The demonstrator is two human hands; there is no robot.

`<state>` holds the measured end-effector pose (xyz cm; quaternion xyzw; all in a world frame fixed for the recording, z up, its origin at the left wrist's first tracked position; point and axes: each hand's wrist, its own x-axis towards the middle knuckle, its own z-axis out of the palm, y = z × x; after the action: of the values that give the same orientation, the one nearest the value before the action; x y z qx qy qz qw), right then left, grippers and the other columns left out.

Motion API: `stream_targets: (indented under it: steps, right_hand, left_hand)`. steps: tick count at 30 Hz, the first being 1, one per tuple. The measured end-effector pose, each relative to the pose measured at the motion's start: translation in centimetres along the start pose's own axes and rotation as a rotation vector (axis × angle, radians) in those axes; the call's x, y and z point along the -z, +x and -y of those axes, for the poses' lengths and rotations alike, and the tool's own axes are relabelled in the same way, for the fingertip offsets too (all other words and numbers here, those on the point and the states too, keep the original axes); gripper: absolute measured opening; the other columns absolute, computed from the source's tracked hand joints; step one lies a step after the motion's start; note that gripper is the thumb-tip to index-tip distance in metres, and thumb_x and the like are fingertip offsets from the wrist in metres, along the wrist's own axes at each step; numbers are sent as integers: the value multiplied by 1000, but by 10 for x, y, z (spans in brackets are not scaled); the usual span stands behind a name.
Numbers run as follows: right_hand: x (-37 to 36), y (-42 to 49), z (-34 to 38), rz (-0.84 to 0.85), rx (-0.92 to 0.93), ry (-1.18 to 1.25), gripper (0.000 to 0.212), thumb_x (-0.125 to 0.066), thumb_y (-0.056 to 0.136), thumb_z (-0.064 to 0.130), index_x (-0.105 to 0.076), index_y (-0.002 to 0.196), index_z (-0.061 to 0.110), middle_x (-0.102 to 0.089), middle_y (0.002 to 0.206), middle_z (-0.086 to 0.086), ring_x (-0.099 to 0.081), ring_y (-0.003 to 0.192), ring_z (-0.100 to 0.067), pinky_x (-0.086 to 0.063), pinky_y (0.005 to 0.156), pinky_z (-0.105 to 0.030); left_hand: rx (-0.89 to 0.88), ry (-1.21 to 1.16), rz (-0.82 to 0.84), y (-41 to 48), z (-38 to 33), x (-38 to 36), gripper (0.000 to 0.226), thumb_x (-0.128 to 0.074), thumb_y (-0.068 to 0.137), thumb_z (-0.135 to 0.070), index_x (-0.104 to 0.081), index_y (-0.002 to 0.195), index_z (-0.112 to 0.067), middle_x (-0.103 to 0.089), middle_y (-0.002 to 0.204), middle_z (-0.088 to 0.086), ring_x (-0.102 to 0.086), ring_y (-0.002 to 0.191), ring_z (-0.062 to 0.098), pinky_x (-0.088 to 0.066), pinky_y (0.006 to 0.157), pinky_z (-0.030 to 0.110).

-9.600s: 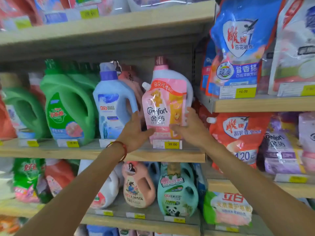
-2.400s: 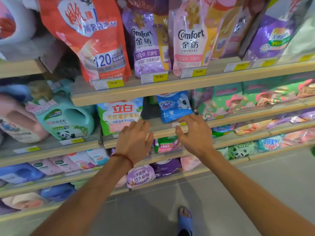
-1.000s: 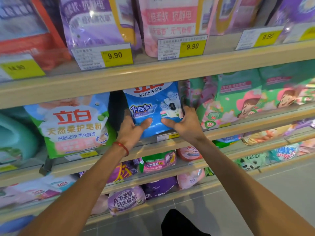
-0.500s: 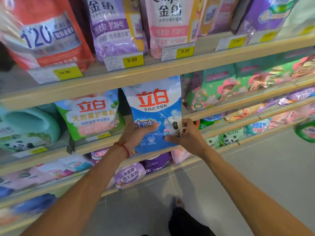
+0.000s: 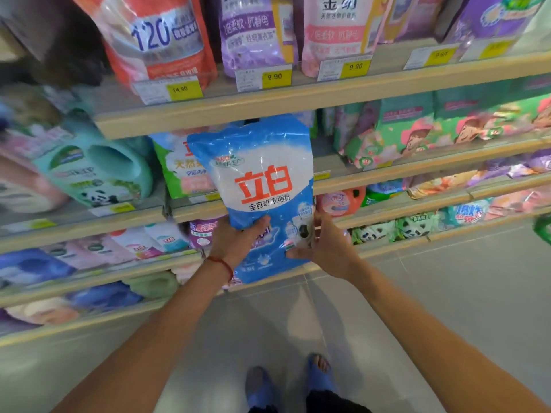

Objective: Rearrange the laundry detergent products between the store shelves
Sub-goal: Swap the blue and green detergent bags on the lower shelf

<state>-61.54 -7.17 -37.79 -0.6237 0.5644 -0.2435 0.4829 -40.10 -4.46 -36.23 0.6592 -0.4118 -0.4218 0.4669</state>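
Blue detergent bag (image 5: 262,186) upright between both hands (image 5: 238,244), off the shelf (image 5: 387,178).

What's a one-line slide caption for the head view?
Both hands, left hand and right hand, hold a blue detergent bag in front of stocked store shelves.

Yellow price tags (image 5: 274,76) reading 9.90 line the shelf edge; grey floor tiles (image 5: 447,293) lie below; blue slippers (image 5: 320,375) show on the feet; a red string bracelet (image 5: 225,265) circles one wrist.
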Motion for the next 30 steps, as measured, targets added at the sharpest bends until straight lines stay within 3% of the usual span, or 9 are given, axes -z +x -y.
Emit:
stream_targets:
  steps: [2,6,8,11,16,18,22,25,30]
  right_hand:
    - [-8,3,3,65,19,1,74,-98,67,16,-48,121,18,-64,109,14,-68,97,-3,-54,67,-10]
    - [-20,11,21,193,152,-68,62,-93,75,27,-57,123,13,-69,113,7,-69,99,-8,-59,80,-19]
    - [-25,16,30,262,201,-84,56,-88,82,31,-58,127,16,-68,117,12,-68,103,-3,-59,86,-25]
    - [-35,29,43,315,251,-105,53,-83,88,31,-54,132,23,-62,116,22,-62,103,7,-54,82,-16]
    - [-55,63,64,240,282,-147,64,-80,91,28,-51,145,12,-60,135,-1,-59,116,-15,-44,84,-20]
    - [-65,76,72,198,279,-142,65,-80,90,30,-51,145,13,-60,138,-2,-57,119,-16,-42,92,-26]
    - [-87,102,83,134,201,-69,70,-84,85,36,-51,143,15,-56,135,1,-52,121,-15,-41,93,-29]
    - [-95,123,86,71,216,-43,55,-86,83,32,-54,126,21,-60,124,6,-55,120,-17,-45,97,-34]
    - [-96,154,89,45,61,59,111,-92,77,36,-23,161,12,-33,166,-7,-36,151,-26,-39,120,-50]
  left_hand:
    - [32,-26,-86,-9,4,10,21,-85,82,-25,-75,101,-29,-77,91,-17,-72,82,-3,-57,75,19]
    - [65,-122,-268,-32,12,31,23,-84,83,-14,-74,90,-34,-74,71,-28,-71,70,-10,-55,61,10]
    - [73,-151,-359,-42,14,42,21,-84,82,-12,-75,91,-29,-74,68,-25,-71,66,-8,-54,57,9]
    - [84,-140,-483,-53,14,59,19,-87,79,-18,-73,78,-32,-74,66,-22,-72,66,-4,-57,62,17]
    - [147,-130,-671,-62,26,89,19,-90,71,-31,-73,68,-25,-75,69,-2,-71,73,22,-61,82,51]
    - [166,-132,-749,-62,30,100,28,-84,61,-46,-70,69,-23,-75,78,11,-73,81,31,-60,84,54]
    - [191,-167,-824,-51,40,127,42,-76,47,-63,-67,66,-27,-75,82,10,-74,88,33,-60,87,54]
    - [194,-157,-855,-41,45,143,48,-76,47,-65,-71,72,-24,-77,88,13,-74,90,33,-59,87,55]
    - [215,-202,-927,-24,47,152,32,-81,56,-55,-67,65,-27,-74,77,4,-73,85,29,-60,87,51]
